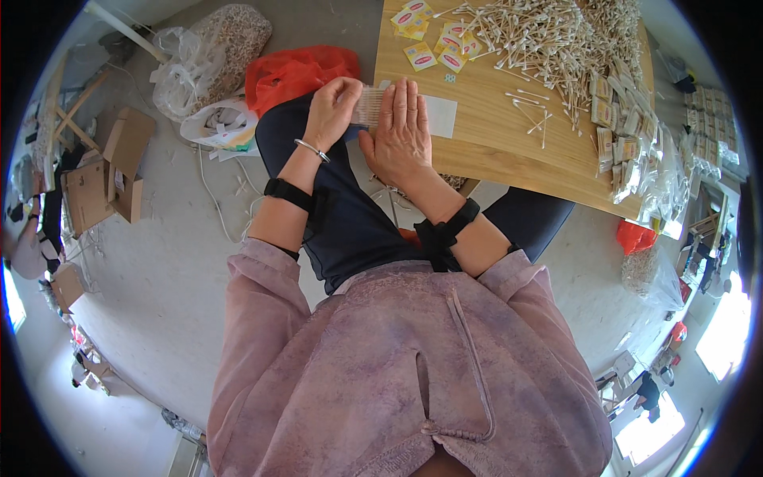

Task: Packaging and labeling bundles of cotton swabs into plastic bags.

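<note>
At the table's left edge, a flat clear bag of cotton swabs (368,106) sticks out between my hands. My left hand (332,111) is closed around its left end, fingers curled and thumb on top. My right hand (402,133) lies flat, fingers stretched out together, pressing down beside the bag and covering its right part. From under the right hand a white rectangular sheet (442,117) shows on the tabletop; whether it belongs to the bag I cannot tell. A big heap of loose cotton swabs (548,40) covers the table's far side.
Small yellow cards (421,56) lie at the wooden table's (493,143) far left. Filled swab packs (628,119) pile up along its right edge. On the floor to the left are a red bag (298,67), a clear sack of swabs (234,40) and cardboard boxes (111,175).
</note>
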`<state>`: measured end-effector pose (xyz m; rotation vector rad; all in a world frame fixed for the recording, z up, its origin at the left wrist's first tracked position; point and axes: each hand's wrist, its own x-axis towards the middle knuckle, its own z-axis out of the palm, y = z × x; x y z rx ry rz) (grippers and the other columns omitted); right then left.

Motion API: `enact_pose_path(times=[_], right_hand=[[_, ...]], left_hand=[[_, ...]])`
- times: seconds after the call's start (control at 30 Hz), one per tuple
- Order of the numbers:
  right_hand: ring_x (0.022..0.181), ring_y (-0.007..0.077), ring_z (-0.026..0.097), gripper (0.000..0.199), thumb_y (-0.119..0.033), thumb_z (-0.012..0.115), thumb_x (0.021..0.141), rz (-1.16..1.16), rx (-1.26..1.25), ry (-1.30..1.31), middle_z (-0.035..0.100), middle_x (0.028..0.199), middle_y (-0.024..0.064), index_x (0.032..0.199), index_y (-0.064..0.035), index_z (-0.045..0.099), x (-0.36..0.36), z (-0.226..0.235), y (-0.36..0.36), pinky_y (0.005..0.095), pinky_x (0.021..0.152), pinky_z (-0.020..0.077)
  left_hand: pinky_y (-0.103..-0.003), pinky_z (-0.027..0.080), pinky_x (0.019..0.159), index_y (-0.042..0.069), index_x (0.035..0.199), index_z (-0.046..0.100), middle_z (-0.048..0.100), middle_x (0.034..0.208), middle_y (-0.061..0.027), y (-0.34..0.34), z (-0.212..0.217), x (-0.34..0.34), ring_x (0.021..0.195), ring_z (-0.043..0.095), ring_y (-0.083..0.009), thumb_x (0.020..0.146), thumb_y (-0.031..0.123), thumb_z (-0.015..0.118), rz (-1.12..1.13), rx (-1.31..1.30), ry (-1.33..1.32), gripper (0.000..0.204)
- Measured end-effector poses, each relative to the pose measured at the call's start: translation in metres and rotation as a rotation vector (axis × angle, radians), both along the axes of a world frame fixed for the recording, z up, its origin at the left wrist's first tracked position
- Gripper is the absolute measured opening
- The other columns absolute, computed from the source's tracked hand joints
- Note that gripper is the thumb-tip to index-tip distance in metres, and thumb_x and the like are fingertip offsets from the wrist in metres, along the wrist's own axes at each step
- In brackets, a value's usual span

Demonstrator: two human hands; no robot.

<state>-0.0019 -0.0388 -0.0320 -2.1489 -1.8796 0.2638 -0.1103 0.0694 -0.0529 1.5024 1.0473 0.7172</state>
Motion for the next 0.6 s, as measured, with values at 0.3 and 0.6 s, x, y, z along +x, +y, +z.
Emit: enact_pose_path(times=[0.3,0.6], right_hand=[[0.142,0.0417,0.003,0.084,-0.042,0.048,0.085,0.006,-0.03,0.002,0.01,0.15,0.0302,0.141,0.0132,0.018,-0.009,0.0,0.005,0.0472,0.116,0.0012],[0.141,0.0454,0.006,0.085,-0.041,0.049,0.085,0.004,0.017,0.056,0.011,0.148,0.0337,0.14,0.0141,0.014,-0.011,-0.003,0.004,0.0491,0.115,0.0055]], left_hand=[[-0.031,0.048,0.07,0.001,0.096,0.059,0.064,0.083,-0.0123,-0.006,-0.008,0.0,0.076,0.062,-0.023,0.099,0.026,0.044,-0.064,0.155,0.047,0.029],[-0.025,0.051,0.071,0.001,0.107,0.057,0.063,0.098,-0.0048,-0.015,-0.007,-0.012,0.083,0.061,-0.0126,0.101,0.033,0.042,-0.009,-0.603,-0.524,0.036]])
